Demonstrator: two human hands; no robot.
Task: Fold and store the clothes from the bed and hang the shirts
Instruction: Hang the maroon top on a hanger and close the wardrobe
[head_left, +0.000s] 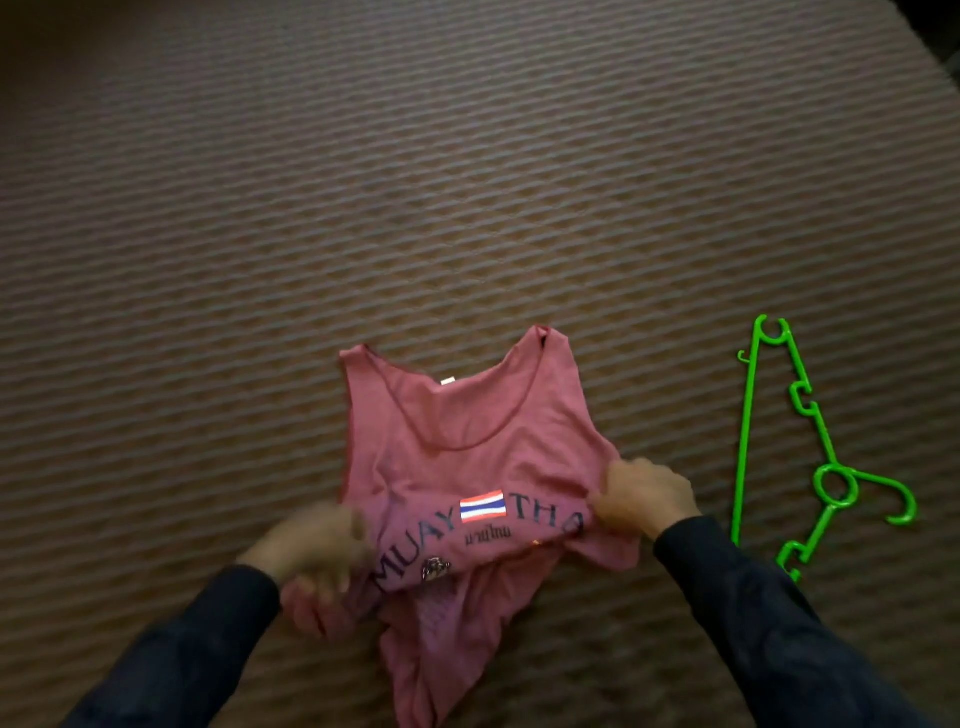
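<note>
Item: pink tank top (467, 415). Soft thin knit, sleeveless, with a deep scooped neckline edged in a narrow darker seam and a small white label at the back of the neck. It is laid front side up on the bed (467, 182), straps pointing away from the person. Dark block letters reading "MUAY THA" are printed across the chest, split by a small striped flag in red, white and blue; a line of smaller script sits under the flag, and a small dark emblem is seen below the letters. The upper half lies fairly flat; the lower half is bunched and folded under itself, its hem trailing toward the bottom edge of the view in loose creases.

Item: bed cover. Brown woven fabric with raised ridges running in slanted rows across the whole surface.

Item: green hanger (810, 447). Thin moulded plastic, bright green, triangular with notched arms, a ring at the neck and a curved hook. It is laid flat on the bed to the right of the tank top, apart from it.

Left hand (317, 551): blurred; its grip is closed on the bunched left side of the tank top. Dark long sleeve (171, 660) at the wrist.

Right hand (644, 496): fingers curled, the right edge of the tank top beside the lettering is pinched. Dark sleeve likewise.
</note>
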